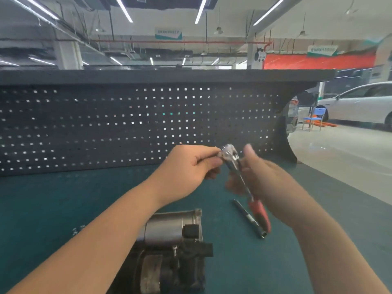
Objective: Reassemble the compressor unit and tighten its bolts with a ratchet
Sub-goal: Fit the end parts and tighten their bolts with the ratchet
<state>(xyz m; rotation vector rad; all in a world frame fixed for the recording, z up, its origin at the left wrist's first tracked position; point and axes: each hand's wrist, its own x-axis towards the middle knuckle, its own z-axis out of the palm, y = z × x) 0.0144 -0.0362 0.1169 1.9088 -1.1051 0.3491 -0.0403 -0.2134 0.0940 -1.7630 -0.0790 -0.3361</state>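
Chrome ratchet (233, 164) is lifted above the bench: the right hand (261, 179) curls round its shaft, while the left hand (191, 166) pinches at the head, probably to fit a socket. The compressor unit (169, 247) waits below on the green mat (63, 209), one bolt (174, 250) standing up, beside a socket extension bar (250, 219).

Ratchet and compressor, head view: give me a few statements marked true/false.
1. The right hand holds the ratchet by its shaft. True.
2. The ratchet's head is seated on a compressor bolt. False: it is raised in the air, above the bench.
3. The left hand has its fingers at the ratchet's head. True.
4. The compressor unit lies to the right of the extension bar. False: it lies to its left.
5. The ratchet's grip is blue. False: red.
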